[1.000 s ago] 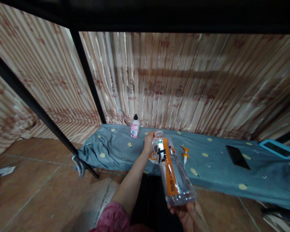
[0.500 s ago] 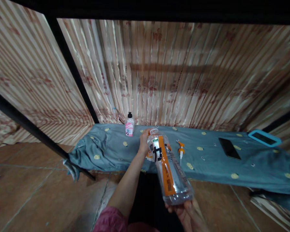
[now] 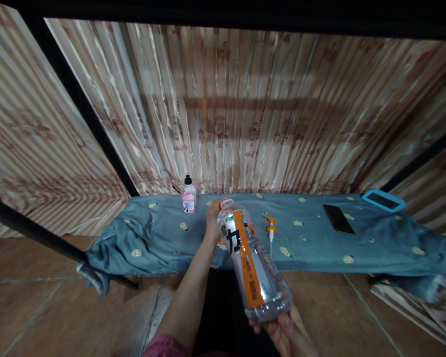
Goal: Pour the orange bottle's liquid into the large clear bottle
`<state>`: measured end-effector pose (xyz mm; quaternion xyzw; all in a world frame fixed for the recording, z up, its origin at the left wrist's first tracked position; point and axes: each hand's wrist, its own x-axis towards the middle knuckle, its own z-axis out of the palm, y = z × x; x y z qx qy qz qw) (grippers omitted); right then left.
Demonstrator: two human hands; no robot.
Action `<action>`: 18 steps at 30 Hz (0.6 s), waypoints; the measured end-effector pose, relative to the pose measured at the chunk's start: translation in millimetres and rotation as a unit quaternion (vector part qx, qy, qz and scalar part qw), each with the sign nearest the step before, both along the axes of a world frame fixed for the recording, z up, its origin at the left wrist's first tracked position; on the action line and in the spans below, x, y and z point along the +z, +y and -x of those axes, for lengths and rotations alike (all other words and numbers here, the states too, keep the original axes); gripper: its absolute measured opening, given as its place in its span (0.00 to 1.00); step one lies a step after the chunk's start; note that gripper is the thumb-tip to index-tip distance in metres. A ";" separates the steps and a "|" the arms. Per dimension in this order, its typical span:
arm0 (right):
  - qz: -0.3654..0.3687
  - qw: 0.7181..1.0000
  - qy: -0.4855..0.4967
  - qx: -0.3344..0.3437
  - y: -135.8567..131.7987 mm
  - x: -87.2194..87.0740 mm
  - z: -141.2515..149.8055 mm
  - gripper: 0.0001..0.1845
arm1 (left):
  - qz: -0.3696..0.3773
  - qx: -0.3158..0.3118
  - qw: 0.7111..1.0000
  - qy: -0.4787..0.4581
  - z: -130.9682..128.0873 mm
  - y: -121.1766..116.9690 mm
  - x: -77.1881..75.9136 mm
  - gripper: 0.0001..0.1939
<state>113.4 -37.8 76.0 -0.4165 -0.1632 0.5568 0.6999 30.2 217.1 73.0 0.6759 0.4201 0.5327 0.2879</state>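
Observation:
A large clear plastic bottle (image 3: 250, 267) with an orange and silver label lies tilted in front of me, its capless neck pointing away. My right hand (image 3: 280, 329) grips its base from below. Beside the bottle's neck, my left hand (image 3: 212, 223) is closed, its fingers mostly hidden behind the bottle. An orange and white thing (image 3: 221, 244) shows just under the left hand, mostly covered by the bottle. To the right of the bottle, an orange pump head (image 3: 270, 227) with a pale tube lies on the grey-blue cloth (image 3: 308, 248).
A clear bottle with a pink label and black cap (image 3: 188, 198) stands at the back left of the cloth. On the right lie a dark phone (image 3: 339, 219) and a blue-framed object (image 3: 384, 200). Black metal bars (image 3: 85, 109) and a striped curtain (image 3: 223, 114) surround the cloth-covered surface.
The whole view has shifted, with the things on the cloth appearing further left. Both hands keep their hold, and the large bottle stays at about the same tilt.

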 end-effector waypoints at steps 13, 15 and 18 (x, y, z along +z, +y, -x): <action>0.000 1.000 -0.006 -0.007 1.8 -3.7 1.9 0.23 | -0.003 -0.003 1.000 0.023 -1.2 -0.6 1.9 0.09; 0.001 1.000 -0.010 -0.010 1.9 -4.4 2.2 0.23 | 0.006 -0.005 1.000 0.028 -0.3 -1.2 2.5 0.08; 0.002 1.000 -0.010 -0.010 1.9 -5.3 2.8 0.23 | 0.005 -0.008 0.999 0.031 0.4 -1.7 3.0 0.07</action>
